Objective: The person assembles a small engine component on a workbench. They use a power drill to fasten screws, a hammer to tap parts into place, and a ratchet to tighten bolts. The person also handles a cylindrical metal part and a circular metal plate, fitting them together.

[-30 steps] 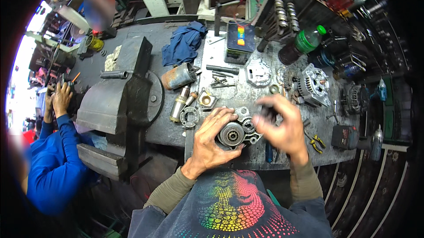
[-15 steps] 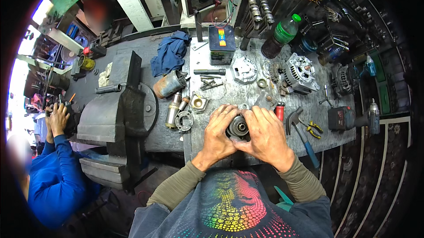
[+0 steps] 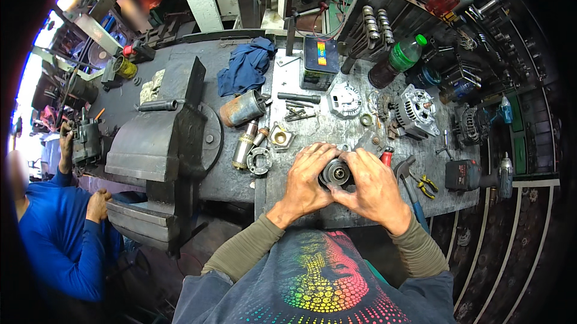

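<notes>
Both my hands are wrapped round a dark, round metal motor part with a small shaft end at its centre. My left hand is closed on its left side and my right hand on its right. The thumbs meet at the near side; the part's lower portion is hidden. Just left of my left hand lie a notched metal ring, a flanged metal piece with a brass-coloured centre and an armature. A red-handled tool is close to my right fingers.
A big bench vise stands at left, with a person in blue beyond it. A rusty cylinder, alternator housing, green-capped bottle, hammer, pliers and cordless drill surround the work area.
The view has shifted, so the bench things appear further right. My hands still grip the round part. The person in blue has lowered one hand toward the vise.
</notes>
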The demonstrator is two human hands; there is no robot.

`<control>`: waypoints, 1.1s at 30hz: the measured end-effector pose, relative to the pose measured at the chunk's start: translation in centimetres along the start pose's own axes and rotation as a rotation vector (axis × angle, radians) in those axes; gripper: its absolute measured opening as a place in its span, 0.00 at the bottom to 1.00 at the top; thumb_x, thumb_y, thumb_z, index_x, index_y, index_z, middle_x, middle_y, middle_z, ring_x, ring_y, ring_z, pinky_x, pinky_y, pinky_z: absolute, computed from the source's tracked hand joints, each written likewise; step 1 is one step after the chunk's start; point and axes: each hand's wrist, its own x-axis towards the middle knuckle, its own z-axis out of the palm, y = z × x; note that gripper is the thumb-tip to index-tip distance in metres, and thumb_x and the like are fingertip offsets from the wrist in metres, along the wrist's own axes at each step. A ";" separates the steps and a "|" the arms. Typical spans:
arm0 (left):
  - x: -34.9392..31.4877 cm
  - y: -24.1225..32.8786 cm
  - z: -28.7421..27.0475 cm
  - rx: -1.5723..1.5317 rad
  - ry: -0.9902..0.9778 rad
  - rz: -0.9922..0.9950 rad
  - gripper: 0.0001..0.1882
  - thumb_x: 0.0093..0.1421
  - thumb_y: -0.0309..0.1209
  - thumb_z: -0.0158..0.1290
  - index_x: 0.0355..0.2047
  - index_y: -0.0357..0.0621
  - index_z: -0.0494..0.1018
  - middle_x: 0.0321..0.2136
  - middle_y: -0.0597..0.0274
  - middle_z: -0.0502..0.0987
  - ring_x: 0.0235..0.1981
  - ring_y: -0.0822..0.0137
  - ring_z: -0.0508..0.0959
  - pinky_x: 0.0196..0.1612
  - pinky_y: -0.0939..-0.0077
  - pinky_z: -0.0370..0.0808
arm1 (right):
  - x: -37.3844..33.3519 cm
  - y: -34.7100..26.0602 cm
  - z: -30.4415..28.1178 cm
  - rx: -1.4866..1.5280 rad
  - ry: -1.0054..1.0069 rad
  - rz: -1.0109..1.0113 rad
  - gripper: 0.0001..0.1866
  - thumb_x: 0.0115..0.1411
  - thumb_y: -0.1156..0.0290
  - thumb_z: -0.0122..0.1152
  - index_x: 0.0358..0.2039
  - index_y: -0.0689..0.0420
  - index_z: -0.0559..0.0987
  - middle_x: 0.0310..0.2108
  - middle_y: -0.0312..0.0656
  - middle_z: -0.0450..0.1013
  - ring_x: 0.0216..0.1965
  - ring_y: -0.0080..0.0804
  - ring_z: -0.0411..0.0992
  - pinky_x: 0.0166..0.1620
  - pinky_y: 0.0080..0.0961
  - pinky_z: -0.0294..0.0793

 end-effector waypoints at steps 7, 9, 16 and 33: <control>-0.3 -0.4 0.1 -0.004 0.004 -0.001 0.38 0.47 0.34 0.71 0.60 0.38 0.74 0.58 0.45 0.78 0.63 0.45 0.76 0.67 0.53 0.70 | 1.2 -0.4 0.7 -0.049 -0.046 0.027 0.35 0.45 0.60 0.80 0.47 0.68 0.75 0.38 0.53 0.73 0.41 0.53 0.77 0.44 0.45 0.79; -0.3 -0.3 0.0 -0.015 -0.001 -0.045 0.40 0.47 0.34 0.71 0.62 0.38 0.72 0.58 0.45 0.78 0.63 0.45 0.75 0.67 0.53 0.70 | 1.7 -0.7 -0.3 -0.045 -0.027 0.017 0.32 0.45 0.60 0.79 0.43 0.67 0.75 0.36 0.53 0.73 0.40 0.53 0.77 0.43 0.44 0.79; -0.6 0.1 -0.6 -0.031 -0.041 -0.055 0.46 0.39 0.35 0.76 0.61 0.42 0.72 0.57 0.47 0.78 0.63 0.45 0.75 0.67 0.55 0.70 | 1.9 -1.6 -6.5 0.085 0.084 0.139 0.26 0.42 0.63 0.78 0.40 0.63 0.79 0.29 0.47 0.75 0.27 0.46 0.76 0.33 0.37 0.76; -0.7 0.2 -1.4 -0.003 -0.166 -0.081 0.58 0.37 0.39 0.81 0.68 0.39 0.63 0.65 0.46 0.70 0.69 0.42 0.66 0.73 0.52 0.62 | -11.0 2.1 4.7 0.083 -0.110 0.527 0.28 0.42 0.55 0.79 0.32 0.64 0.76 0.32 0.57 0.77 0.37 0.59 0.78 0.40 0.49 0.78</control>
